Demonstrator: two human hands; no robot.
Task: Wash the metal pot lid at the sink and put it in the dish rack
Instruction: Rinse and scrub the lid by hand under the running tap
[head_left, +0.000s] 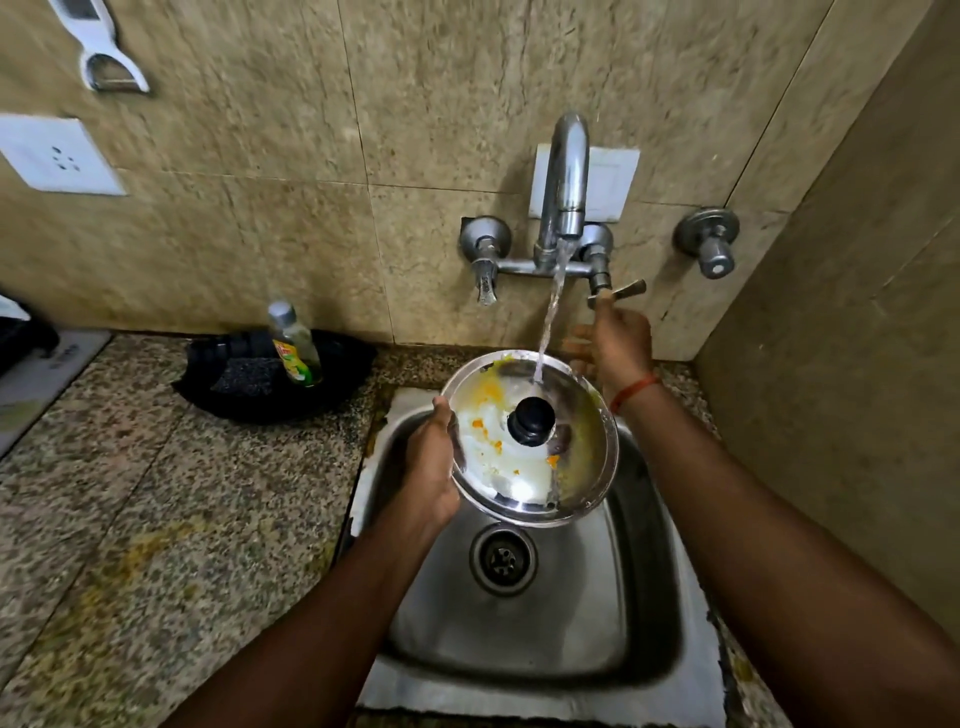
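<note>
The round metal pot lid (524, 478) has a black knob and yellow food stains. It is held tilted over the steel sink (644, 597). My left hand (431, 467) grips the lid's left rim. Water runs from the tap (563, 176) onto the lid's far edge. My right hand (615, 340) is raised behind the lid, just under the tap's right handle (621, 292), fingers spread and blurred, holding nothing. No dish rack is in view.
A black tray (343, 374) on the granite counter (156, 493) left of the sink holds a dish-soap bottle (296, 345) and a dark scrubber (241, 374). A side wall (857, 364) stands close on the right. A separate valve (709, 241) sticks out of the back wall.
</note>
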